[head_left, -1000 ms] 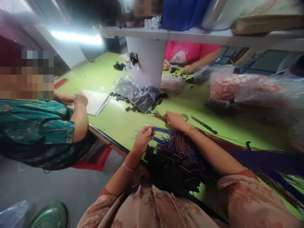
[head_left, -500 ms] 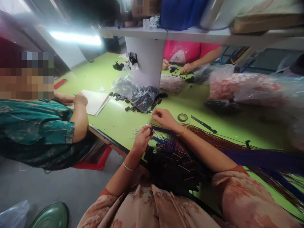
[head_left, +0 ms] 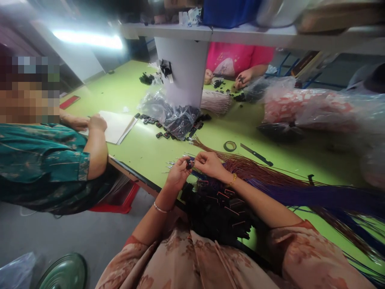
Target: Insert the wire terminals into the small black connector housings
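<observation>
My left hand [head_left: 178, 173] is closed around a small black plastic connector [head_left: 189, 163], holding it up just above the table. Right beside it, my right hand [head_left: 210, 164] has thumb and forefinger pinched at the connector's edge on what looks like a thin wire, mostly hidden by the fingers. Under and behind my right wrist runs a bundle of brown wires [head_left: 255, 173], its metal-tipped ends fanned out on the table. A thick bundle of purple-blue wires [head_left: 315, 196] lies along it. Black connectors with short wires [head_left: 222, 212] are heaped close to my body.
A tape roll [head_left: 230, 146] and a knife [head_left: 255, 154] lie beyond my right hand. Black parts spill from a plastic bag [head_left: 180, 120] by the white post. One person writes on paper [head_left: 116, 126] at left; another handles small parts across the green table [head_left: 150, 150].
My right hand has come back from the tips of the brown wires to the connector in my left hand. The left hand has stayed nearly in place. The view has shifted slightly.
</observation>
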Demonstrator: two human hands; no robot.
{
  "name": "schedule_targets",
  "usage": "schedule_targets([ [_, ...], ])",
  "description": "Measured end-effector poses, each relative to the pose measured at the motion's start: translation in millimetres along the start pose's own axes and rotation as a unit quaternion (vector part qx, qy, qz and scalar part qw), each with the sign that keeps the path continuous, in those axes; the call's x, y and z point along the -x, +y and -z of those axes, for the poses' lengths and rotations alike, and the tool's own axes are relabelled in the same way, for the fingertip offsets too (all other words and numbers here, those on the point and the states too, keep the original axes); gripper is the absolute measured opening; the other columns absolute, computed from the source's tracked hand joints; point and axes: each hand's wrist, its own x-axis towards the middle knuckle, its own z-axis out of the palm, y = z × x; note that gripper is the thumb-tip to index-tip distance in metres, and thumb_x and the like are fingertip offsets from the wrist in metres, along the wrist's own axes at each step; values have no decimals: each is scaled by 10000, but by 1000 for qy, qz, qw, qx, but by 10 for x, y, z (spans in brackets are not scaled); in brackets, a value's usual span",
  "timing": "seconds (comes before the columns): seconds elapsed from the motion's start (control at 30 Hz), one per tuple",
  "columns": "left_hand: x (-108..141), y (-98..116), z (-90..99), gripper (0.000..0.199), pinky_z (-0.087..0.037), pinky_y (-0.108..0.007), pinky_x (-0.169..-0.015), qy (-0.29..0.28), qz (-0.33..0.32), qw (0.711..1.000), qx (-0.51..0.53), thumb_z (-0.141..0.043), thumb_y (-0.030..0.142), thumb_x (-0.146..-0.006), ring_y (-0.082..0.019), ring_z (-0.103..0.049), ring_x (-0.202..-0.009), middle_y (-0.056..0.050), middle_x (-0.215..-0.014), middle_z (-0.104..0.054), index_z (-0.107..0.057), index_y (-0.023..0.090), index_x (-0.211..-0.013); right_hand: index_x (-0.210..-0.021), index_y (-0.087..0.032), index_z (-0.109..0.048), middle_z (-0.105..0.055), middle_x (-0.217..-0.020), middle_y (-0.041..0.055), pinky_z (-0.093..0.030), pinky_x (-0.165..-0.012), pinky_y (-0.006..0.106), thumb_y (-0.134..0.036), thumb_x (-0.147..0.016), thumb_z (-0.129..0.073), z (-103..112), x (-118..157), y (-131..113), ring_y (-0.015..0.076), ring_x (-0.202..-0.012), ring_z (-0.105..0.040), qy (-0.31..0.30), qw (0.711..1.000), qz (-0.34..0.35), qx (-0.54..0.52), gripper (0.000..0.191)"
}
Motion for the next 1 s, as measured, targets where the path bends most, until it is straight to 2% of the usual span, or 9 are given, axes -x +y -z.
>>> schedule_targets([
  [0.23,9,-11,1,170,-467,-211,-661,2,-3,1000,3,-636,129,-787,-93,-587,-714,-30,-834,-635,-614,159,-954,-606,-159,-587,-489,-523,-36,-244,-504,219,-283,-695,-560,-8,4,-14,79,-503,-373,0,999,-11,52,156],
  [0.47,16,-29,3,229,-473,-203,-656,9,-21,1000,-12,-713,162,-729,-86,-593,-709,-21,-835,-648,-624,158,-941,-602,-158,-577,-484,-520,-40,-244,-502,215,-275,-684,-563,-31,-6,-1,78,-502,-367,-3,999,-28,41,143],
  [0.67,48,-82,-62,332,-462,-198,-636,43,-77,993,-72,-812,231,-606,-82,-586,-672,-13,-767,-657,-648,139,-879,-607,-158,-550,-463,-529,-42,-247,-509,214,-287,-734,-543,-8,-4,12,76,-507,-359,-32,999,24,23,181],
  [0.77,58,-75,-74,365,-465,-203,-634,55,-75,993,-70,-823,261,-581,-86,-593,-680,-14,-780,-662,-649,139,-877,-649,-158,-561,-482,-554,-39,-260,-530,212,-233,-758,-503,19,3,14,81,-528,-379,-58,996,66,34,144],
  [0.87,55,-57,-70,365,-461,-207,-626,60,-77,991,-87,-819,266,-582,-85,-588,-664,-14,-770,-657,-647,137,-877,-633,-162,-532,-469,-544,-41,-245,-520,216,-207,-742,-496,5,16,22,82,-519,-362,-64,995,65,43,123],
  [1.0,123,-51,-115,326,-461,-223,-612,70,-98,980,-161,-789,290,-627,-96,-580,-638,-19,-739,-648,-643,133,-873,-608,-163,-514,-459,-543,-42,-240,-527,225,-254,-746,-512,23,-15,41,83,-527,-356,-78,995,55,42,166],
])
